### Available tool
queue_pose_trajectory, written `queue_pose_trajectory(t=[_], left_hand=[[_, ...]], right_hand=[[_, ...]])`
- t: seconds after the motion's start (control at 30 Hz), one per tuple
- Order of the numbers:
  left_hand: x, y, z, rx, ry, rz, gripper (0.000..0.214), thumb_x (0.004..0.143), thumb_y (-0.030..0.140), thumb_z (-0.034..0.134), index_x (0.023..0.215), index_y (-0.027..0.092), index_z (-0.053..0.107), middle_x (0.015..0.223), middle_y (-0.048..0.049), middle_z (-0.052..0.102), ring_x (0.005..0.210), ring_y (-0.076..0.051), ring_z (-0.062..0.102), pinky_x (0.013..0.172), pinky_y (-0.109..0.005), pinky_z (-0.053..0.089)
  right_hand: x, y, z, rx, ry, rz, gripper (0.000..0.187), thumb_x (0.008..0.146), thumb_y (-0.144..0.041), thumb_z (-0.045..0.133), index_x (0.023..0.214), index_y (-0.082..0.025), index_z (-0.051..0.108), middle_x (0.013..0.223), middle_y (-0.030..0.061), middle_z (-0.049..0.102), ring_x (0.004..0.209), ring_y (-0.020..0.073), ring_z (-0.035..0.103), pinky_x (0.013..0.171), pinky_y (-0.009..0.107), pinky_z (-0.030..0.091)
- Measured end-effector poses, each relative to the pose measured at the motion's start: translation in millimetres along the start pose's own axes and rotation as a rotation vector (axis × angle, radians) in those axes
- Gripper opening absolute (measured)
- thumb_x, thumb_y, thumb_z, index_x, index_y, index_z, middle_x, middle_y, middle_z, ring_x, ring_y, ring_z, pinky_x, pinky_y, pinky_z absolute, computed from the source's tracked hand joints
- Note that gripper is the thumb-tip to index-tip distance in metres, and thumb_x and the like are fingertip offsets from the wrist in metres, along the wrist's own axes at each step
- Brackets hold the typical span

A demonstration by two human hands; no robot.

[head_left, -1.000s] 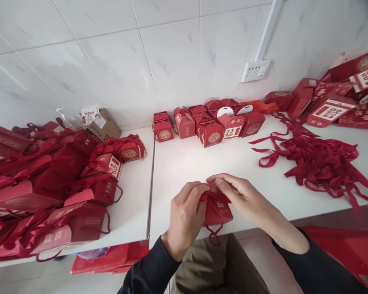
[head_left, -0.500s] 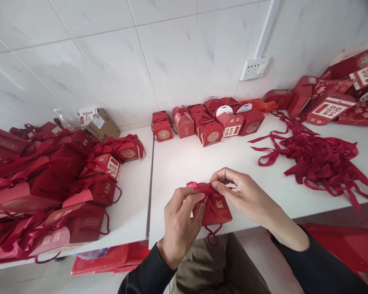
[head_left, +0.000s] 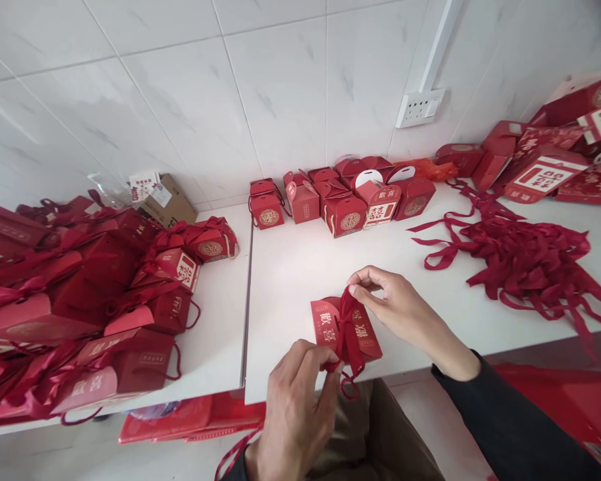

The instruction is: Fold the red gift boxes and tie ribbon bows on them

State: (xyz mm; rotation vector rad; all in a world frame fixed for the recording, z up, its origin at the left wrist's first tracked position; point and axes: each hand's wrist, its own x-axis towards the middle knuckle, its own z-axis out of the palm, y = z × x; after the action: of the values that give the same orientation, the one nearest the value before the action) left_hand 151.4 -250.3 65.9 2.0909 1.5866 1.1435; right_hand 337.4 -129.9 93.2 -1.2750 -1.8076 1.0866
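Here, the left hand (head_left: 298, 394) and right hand (head_left: 403, 304) pinch red ribbon (head_left: 347, 329).

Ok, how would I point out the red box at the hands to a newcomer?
Find the white table on the right, below the tiled wall, and its near edge. There the left hand and right hand pinch a dark red ribbon over the red box. Unlike the row of boxes by the wall, it sits alone, ribbon across its gold-lettered top.

A brown carton (head_left: 176, 206) sits near the tiled wall (head_left: 285, 87), which bears a white socket panel (head_left: 419, 109).
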Motion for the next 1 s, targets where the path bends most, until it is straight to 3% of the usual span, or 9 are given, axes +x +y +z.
queue_pose_trajectory(t=[0.37,0.5,0.57,0.7,0.8,1.0], left_hand=[[-12,3,-3.8,-0.059,-0.100,0.040,0.015,0.092,0.010,0.052,0.096,0.023,0.054,0.085,-0.0023,0.062,0.074,-0.016,0.061,0.064,-0.028,0.049],[-2,12,-14.3,-0.025,-0.056,0.005,0.026,0.094,0.020,0.057,0.120,0.023,0.054,0.108,-0.0096,0.062,0.096,-0.022,0.062,0.079,-0.035,0.056],[4,16,-13.3,0.056,-0.022,0.058,0.034,0.092,0.019,0.061,0.125,0.023,0.054,0.119,-0.0122,0.059,0.105,-0.025,0.059,0.085,-0.039,0.056],[15,20,2.5,0.200,-0.038,0.196,0.029,0.091,0.014,0.063,0.118,0.024,0.063,0.129,-0.0117,0.057,0.112,-0.028,0.055,0.091,-0.042,0.052],[18,18,12.2,0.190,-0.017,0.208,0.019,0.093,0.010,0.061,0.106,0.023,0.067,0.126,-0.0093,0.060,0.113,-0.025,0.054,0.092,-0.039,0.051],[11,18,11.2,0.132,0.030,0.195,0.018,0.093,0.008,0.060,0.104,0.021,0.067,0.124,-0.0097,0.061,0.113,-0.023,0.054,0.094,-0.036,0.051]], right_hand=[[3,5,8,-0.017,0.021,-0.006,0.022,0.092,-0.042,0.055,0.088,-0.022,0.064,0.089,0.0044,0.071,0.085,0.0219,0.066,0.075,0.034,0.050],[-5,5,2,-0.015,0.108,-0.014,0.027,0.097,-0.047,0.053,0.109,-0.024,0.062,0.108,0.0050,0.070,0.100,0.0220,0.064,0.081,0.033,0.050],[-11,2,-2,-0.052,0.124,-0.027,0.027,0.100,-0.048,0.051,0.107,-0.024,0.062,0.108,0.0046,0.069,0.100,0.0220,0.064,0.078,0.032,0.050],[-18,-8,-4,-0.144,-0.030,-0.075,0.025,0.101,-0.046,0.053,0.100,-0.025,0.065,0.105,0.0044,0.071,0.097,0.0221,0.065,0.078,0.033,0.050],[-19,-12,0,-0.151,-0.116,-0.075,0.023,0.100,-0.043,0.053,0.094,-0.024,0.065,0.097,0.0032,0.071,0.087,0.0206,0.066,0.076,0.033,0.050],[-16,-11,2,-0.091,-0.094,-0.056,0.027,0.100,-0.046,0.050,0.089,-0.023,0.059,0.086,0.0020,0.067,0.080,0.0202,0.062,0.070,0.032,0.047]])
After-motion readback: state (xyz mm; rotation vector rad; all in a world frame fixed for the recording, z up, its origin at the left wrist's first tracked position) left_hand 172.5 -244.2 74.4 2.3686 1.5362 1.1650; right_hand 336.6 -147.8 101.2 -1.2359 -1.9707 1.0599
